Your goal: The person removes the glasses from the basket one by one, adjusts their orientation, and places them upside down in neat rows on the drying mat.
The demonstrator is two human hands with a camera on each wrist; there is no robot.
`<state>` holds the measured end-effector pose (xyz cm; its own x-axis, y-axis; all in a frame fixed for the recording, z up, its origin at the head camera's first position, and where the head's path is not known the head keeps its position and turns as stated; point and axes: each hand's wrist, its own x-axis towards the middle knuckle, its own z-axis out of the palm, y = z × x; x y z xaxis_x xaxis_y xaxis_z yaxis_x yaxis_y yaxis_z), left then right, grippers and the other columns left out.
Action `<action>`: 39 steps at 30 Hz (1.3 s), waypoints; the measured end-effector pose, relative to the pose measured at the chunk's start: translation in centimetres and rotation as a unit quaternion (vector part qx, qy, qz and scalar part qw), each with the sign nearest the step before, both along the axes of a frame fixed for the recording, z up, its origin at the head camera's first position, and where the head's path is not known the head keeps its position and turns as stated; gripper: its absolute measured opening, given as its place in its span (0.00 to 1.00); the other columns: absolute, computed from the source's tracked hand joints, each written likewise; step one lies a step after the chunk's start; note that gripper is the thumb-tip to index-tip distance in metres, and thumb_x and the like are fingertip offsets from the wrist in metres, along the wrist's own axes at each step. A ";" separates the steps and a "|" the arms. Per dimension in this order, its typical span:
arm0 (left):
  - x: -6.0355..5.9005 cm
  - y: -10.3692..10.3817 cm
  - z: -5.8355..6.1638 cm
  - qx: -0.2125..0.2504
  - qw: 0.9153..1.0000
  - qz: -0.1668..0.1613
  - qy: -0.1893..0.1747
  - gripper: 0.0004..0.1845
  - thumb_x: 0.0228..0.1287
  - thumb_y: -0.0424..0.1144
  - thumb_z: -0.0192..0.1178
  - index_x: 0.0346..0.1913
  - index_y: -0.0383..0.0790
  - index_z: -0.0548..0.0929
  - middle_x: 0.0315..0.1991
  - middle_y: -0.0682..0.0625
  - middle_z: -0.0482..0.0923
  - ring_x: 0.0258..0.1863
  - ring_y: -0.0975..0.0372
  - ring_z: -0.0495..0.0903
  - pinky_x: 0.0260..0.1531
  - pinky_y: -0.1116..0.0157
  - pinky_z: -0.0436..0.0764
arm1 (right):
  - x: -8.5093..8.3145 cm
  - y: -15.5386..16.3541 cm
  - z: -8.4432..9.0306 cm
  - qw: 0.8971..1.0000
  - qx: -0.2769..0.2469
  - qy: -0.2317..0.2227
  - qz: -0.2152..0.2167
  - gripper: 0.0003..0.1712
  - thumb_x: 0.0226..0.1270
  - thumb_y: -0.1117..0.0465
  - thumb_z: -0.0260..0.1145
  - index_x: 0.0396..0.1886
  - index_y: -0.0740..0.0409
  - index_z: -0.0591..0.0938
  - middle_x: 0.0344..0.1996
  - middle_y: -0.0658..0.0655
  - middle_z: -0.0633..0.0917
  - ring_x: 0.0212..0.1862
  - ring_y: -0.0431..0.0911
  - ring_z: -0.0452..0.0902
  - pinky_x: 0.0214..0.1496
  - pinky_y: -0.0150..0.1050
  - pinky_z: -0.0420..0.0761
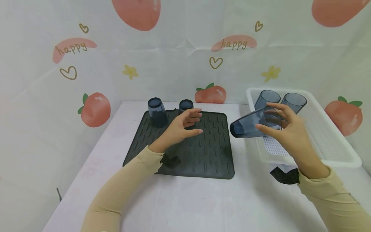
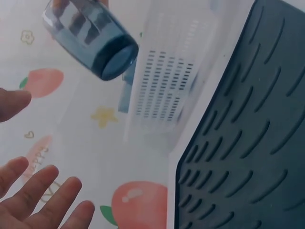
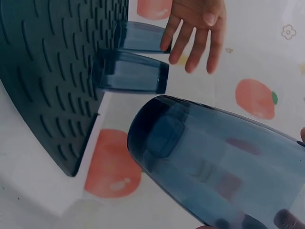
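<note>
My right hand (image 1: 295, 138) grips a blue glass tumbler (image 1: 246, 125) around its rim end, thumb in front and fingers behind. That tumbler (image 3: 214, 152) lies tilted close to level, its thick dark base toward the mat. It is above the left edge of the white basket (image 1: 342, 162). Over the black drying mat (image 1: 203, 161), my left hand (image 1: 181, 129) holds nothing, thumb and fingers spread apart. Two more tumblers stand upside down on the mat: one at the back left (image 1: 157, 112), and one (image 1: 186, 105) partly hidden behind the left hand.
Inside the basket, two blue tumblers (image 1: 267, 97) (image 1: 294, 101) lean with rims up at the back left. The white table (image 1: 185, 203) extends in front of mat and basket. A printed cloth backdrop (image 1: 174, 64) rises behind the table.
</note>
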<state>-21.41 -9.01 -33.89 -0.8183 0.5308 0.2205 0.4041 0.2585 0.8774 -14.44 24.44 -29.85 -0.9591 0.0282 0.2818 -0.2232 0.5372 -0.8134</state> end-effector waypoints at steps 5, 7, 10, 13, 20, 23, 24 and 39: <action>0.2 0.6 -0.2 0.008 1.000 -0.023 -0.018 0.37 0.61 0.34 0.66 0.72 0.45 0.62 0.66 0.45 0.67 0.64 0.54 0.71 0.65 0.58 0.72 | 0.1 -0.7 -0.5 1.000 -0.004 0.006 0.014 0.40 0.55 0.60 0.76 0.68 0.40 0.69 0.53 0.44 0.76 0.46 0.27 0.76 0.39 0.19 0.78; 0.3 0.8 -0.4 0.006 0.999 -0.028 -0.026 0.38 0.61 0.34 0.67 0.72 0.45 0.62 0.66 0.46 0.67 0.64 0.55 0.71 0.64 0.58 0.72 | 0.2 -0.9 -0.7 1.000 -0.004 0.005 0.018 0.41 0.55 0.60 0.76 0.68 0.40 0.69 0.54 0.46 0.75 0.46 0.27 0.75 0.39 0.20 0.78; 0.5 1.2 -0.6 0.007 0.999 -0.034 -0.036 0.38 0.60 0.34 0.67 0.71 0.45 0.62 0.66 0.47 0.67 0.64 0.55 0.71 0.64 0.57 0.72 | 0.4 -1.3 -0.9 1.000 -0.007 0.005 0.024 0.41 0.56 0.60 0.75 0.69 0.42 0.68 0.54 0.47 0.75 0.47 0.27 0.75 0.38 0.20 0.78; 0.6 1.5 -1.0 0.006 0.998 -0.041 -0.040 0.38 0.59 0.34 0.68 0.71 0.47 0.63 0.66 0.46 0.67 0.64 0.53 0.71 0.64 0.56 0.73 | 0.6 -1.8 -1.0 0.999 -0.013 0.007 0.030 0.41 0.56 0.61 0.75 0.69 0.43 0.69 0.54 0.46 0.76 0.47 0.28 0.76 0.37 0.21 0.79; 1.0 2.3 -2.3 0.000 0.996 -0.073 -0.058 0.39 0.59 0.33 0.69 0.71 0.45 0.62 0.68 0.43 0.66 0.65 0.54 0.70 0.64 0.60 0.72 | 1.0 -2.7 -1.5 0.998 -0.023 0.020 0.050 0.41 0.55 0.63 0.76 0.68 0.43 0.69 0.56 0.49 0.75 0.47 0.28 0.77 0.38 0.23 0.82; 1.2 2.7 -2.5 0.006 0.994 -0.089 -0.066 0.39 0.58 0.33 0.69 0.71 0.44 0.62 0.67 0.43 0.66 0.65 0.54 0.71 0.65 0.61 0.71 | 1.1 -3.1 -1.6 0.997 -0.032 0.021 0.059 0.41 0.55 0.64 0.75 0.68 0.45 0.69 0.56 0.51 0.75 0.48 0.28 0.77 0.39 0.24 0.82; 1.3 2.9 -2.6 0.009 0.993 -0.094 -0.068 0.39 0.58 0.32 0.68 0.71 0.44 0.62 0.67 0.44 0.66 0.65 0.54 0.70 0.65 0.62 0.71 | 1.2 -3.2 -1.7 0.997 -0.035 0.020 0.062 0.42 0.55 0.65 0.75 0.68 0.45 0.69 0.56 0.52 0.75 0.48 0.28 0.77 0.40 0.24 0.82; 2.2 4.5 -3.7 0.039 0.986 -0.132 -0.098 0.42 0.55 0.27 0.69 0.71 0.41 0.60 0.66 0.42 0.64 0.63 0.56 0.72 0.59 0.67 0.77 | 2.0 -4.6 -1.9 0.992 -0.078 0.017 0.101 0.42 0.54 0.70 0.74 0.68 0.48 0.69 0.56 0.51 0.74 0.49 0.32 0.78 0.43 0.26 0.83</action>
<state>-19.20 -4.50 -37.61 -0.6853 0.7184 0.1194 0.2683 0.0966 0.9585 -12.47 19.82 -31.71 -0.9396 -0.1182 0.3214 -0.3423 0.3472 -0.8731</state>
